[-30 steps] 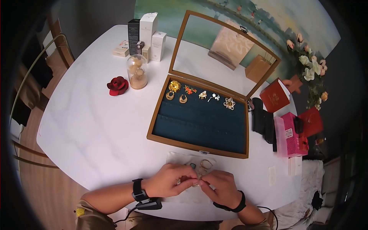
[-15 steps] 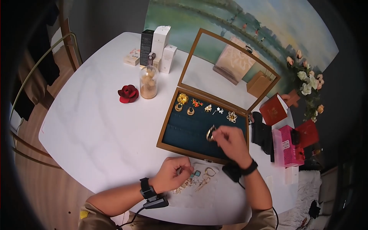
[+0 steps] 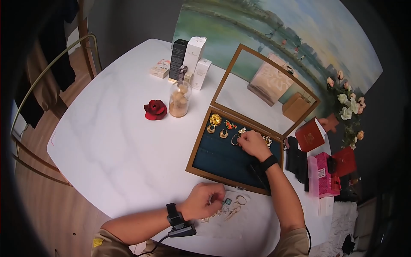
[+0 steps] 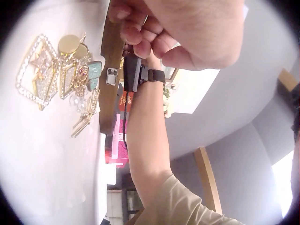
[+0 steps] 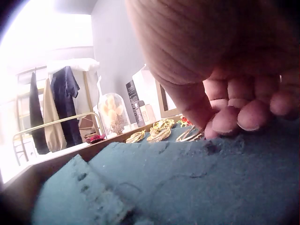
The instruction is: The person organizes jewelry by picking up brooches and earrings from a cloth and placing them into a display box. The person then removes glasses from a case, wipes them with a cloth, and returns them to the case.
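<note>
My right hand (image 3: 255, 145) pinches a gold-toned hoop earring (image 3: 233, 141), partly hidden behind my grip; my left hand (image 3: 202, 201), loosely curled, is empty.

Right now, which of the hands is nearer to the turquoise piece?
Left. The left hand is close beside the turquoise piece; the right hand is farther away, over the jewellery box.

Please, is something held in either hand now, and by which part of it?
The right hand pinches a gold-toned hoop by one side of its ring; the fingers hide the exact spot. In the left hand, nothing held is visible.
</note>
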Action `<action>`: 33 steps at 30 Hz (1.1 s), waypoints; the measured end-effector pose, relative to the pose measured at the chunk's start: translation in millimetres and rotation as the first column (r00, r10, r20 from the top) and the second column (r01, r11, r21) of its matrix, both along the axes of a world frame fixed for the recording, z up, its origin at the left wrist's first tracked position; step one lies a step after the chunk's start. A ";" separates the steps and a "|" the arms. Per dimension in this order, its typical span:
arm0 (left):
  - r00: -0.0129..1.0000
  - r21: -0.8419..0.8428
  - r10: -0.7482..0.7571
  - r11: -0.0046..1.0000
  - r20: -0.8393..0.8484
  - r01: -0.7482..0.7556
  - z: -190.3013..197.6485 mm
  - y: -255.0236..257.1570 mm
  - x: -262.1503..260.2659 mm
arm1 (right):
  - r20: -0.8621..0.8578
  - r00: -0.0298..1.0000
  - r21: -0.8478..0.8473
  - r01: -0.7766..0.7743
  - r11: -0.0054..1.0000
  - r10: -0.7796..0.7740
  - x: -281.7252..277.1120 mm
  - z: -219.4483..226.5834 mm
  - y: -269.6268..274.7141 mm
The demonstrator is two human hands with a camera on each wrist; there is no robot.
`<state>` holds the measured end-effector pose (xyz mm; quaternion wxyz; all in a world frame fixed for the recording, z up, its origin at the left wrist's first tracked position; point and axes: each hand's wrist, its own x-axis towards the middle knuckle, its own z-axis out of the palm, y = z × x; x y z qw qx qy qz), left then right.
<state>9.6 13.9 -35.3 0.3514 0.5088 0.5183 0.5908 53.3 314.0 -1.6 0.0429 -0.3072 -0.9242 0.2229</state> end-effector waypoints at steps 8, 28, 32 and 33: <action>0.999 0.009 0.030 1.000 -0.031 -0.029 2.7 1.6 2.4 | 0.054 0.998 0.086 -0.021 0.996 0.017 1.6 7.0 -6.1; 0.999 -0.016 -0.003 1.000 -0.043 0.003 4.5 1.3 1.9 | -0.013 1.000 0.062 0.004 0.998 -0.003 7.2 2.4 -1.8; 0.999 -0.044 -0.010 0.999 -0.053 0.008 5.4 0.8 0.8 | -0.172 0.985 0.048 0.006 0.999 0.002 27.5 23.7 -8.8; 0.999 -0.046 -0.014 0.999 -0.049 0.011 6.3 0.8 0.9 | -0.168 0.986 0.046 0.009 0.999 -0.001 37.4 28.2 -12.6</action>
